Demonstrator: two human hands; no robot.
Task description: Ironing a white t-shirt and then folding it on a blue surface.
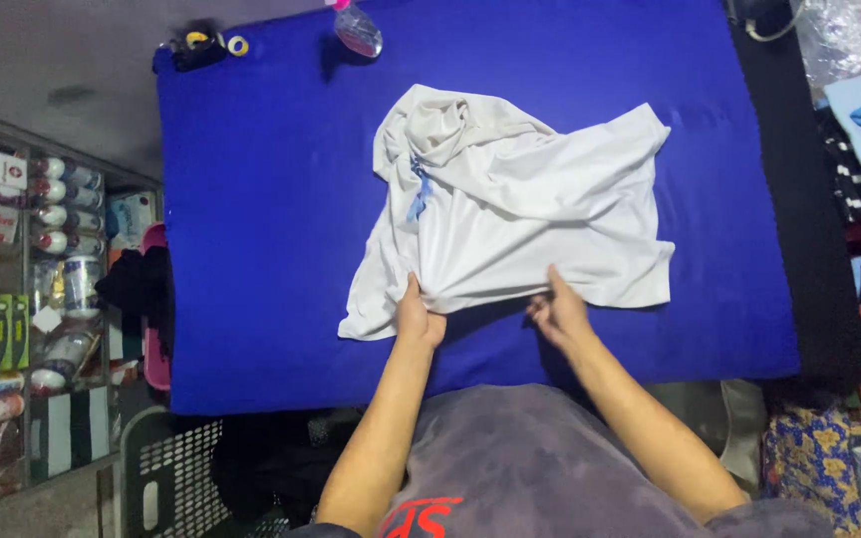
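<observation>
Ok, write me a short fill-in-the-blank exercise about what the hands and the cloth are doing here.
1. Both hands grip the near edge of a ____ garment.
2. The garment lies on a ____ cloth that covers the table.
3. A clear spray bottle stands at the cloth's ____ edge.
4. The left hand and the right hand are ____ from each other.

Missing words: white; blue; far; apart
</observation>
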